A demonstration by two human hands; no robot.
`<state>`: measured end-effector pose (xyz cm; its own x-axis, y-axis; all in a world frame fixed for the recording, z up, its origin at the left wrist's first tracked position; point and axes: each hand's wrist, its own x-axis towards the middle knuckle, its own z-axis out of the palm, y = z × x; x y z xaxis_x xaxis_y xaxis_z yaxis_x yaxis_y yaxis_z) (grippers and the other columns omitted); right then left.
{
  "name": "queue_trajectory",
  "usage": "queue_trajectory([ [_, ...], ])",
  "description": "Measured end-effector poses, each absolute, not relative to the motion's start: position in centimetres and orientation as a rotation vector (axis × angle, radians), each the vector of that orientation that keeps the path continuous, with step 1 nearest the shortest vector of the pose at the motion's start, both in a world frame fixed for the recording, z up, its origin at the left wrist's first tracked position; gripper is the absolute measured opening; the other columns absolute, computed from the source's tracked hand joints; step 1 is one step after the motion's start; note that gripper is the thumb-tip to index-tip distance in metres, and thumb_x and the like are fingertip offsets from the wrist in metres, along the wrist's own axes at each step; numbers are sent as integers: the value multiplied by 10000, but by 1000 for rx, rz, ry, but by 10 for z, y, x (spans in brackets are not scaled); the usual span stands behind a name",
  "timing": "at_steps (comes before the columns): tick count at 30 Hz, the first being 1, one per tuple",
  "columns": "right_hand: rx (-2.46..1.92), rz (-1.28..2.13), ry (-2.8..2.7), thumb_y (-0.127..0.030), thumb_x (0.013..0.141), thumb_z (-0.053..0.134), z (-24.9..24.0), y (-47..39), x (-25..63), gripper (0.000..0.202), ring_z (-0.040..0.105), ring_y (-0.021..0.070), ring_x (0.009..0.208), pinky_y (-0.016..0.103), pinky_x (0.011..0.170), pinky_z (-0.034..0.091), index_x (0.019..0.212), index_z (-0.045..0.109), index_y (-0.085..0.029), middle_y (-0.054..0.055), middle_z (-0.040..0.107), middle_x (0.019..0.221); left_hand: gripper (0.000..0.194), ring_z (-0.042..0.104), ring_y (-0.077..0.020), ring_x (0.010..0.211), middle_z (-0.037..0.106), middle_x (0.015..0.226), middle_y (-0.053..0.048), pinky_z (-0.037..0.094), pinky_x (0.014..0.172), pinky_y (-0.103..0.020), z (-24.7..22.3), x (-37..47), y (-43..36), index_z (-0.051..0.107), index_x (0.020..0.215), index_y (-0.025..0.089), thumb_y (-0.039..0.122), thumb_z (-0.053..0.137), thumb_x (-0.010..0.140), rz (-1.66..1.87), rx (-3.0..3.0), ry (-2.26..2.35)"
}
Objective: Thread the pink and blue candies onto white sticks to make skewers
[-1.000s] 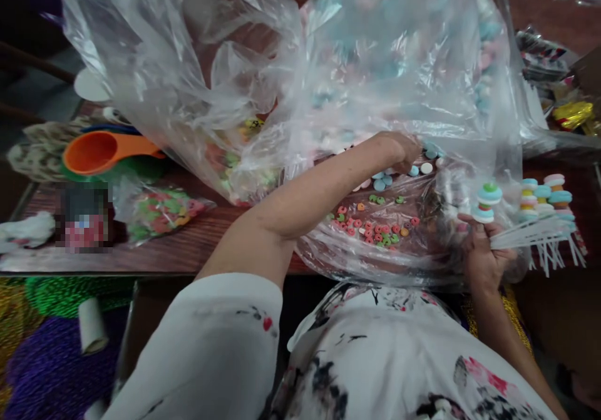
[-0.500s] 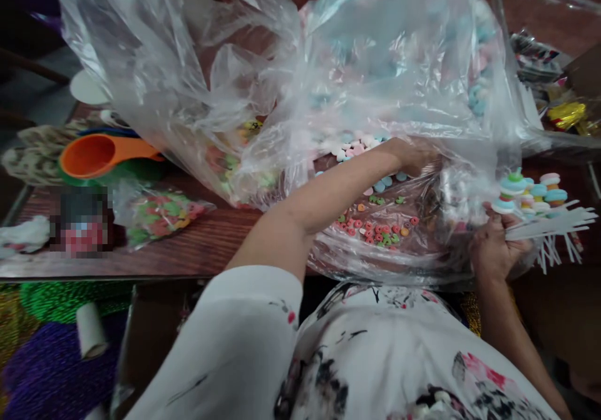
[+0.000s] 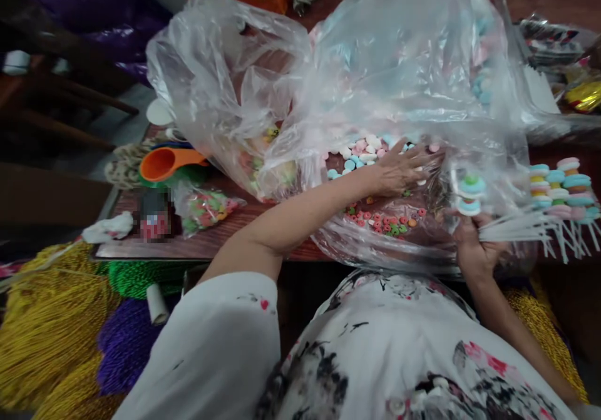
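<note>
My left hand point(image 3: 401, 169) is spread, palm down, over a clear plastic bag point(image 3: 323, 245). Under and around its fingers lie pink, white and blue disc beads point(image 3: 364, 148). Small red, green and orange ring beads point(image 3: 387, 223) are scattered closer to me. In my right hand point(image 3: 479, 248) is a white stick topped with a stack of beads point(image 3: 471, 193), blue and white with a green piece on top. Just right of that hand lies a pile of similar beaded sticks point(image 3: 561, 185), their white ends toward me.
A large plastic bag of pastel pieces point(image 3: 399, 57) stands behind my hands. To the left are an orange scoop point(image 3: 159, 164), a small bag of coloured pieces point(image 3: 206, 210) and another open bag point(image 3: 201, 69). Yellow cord bundles point(image 3: 47, 320) hang below the table edge.
My left hand has shifted slightly left and nearer, with its fingers now spread. The beaded stick in my right hand has moved left, apart from the pile. The view has turned left.
</note>
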<state>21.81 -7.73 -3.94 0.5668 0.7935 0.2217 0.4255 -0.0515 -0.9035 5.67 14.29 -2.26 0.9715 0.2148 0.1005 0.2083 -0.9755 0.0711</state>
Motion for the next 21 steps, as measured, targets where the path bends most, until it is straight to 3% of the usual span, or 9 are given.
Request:
queue_trajectory([
  [3,-1667,563,-1092,-531,860,684,-45,-65,203,375,606,184,703,339,688,529,953,768,-177,22,661,714,420,370,-374,1480,513,1528,-159,257,1182,-663,-27,54,145,599,1339,203,257,479,940,44,3091,328],
  [7,-1697,702,-1177,-539,854,675,-55,-62,200,359,609,188,711,335,709,519,880,755,-190,19,682,714,370,401,-331,1462,592,1423,-142,244,1204,-633,-19,36,160,644,1242,195,214,413,954,-10,3095,458],
  [12,-1754,708,-1276,-487,904,641,-60,-82,209,326,607,180,704,297,659,471,850,755,-186,19,674,706,421,412,-295,1461,588,1448,-121,214,1242,-589,-11,11,166,620,1317,214,205,354,991,-23,3054,519],
  [18,-1614,851,-1012,-463,864,721,-60,-92,210,291,350,86,481,234,465,291,850,773,-177,-55,444,515,470,324,-315,1502,434,1614,-137,181,1244,-620,-4,-14,156,523,1433,164,133,392,983,-115,2997,574],
  [21,-1417,947,-784,-455,845,750,-54,-90,207,274,286,50,434,217,417,209,850,741,-181,-49,514,549,449,303,-322,1489,396,1629,-174,198,1244,-591,0,-11,139,502,1439,122,167,355,1018,7,3037,488],
])
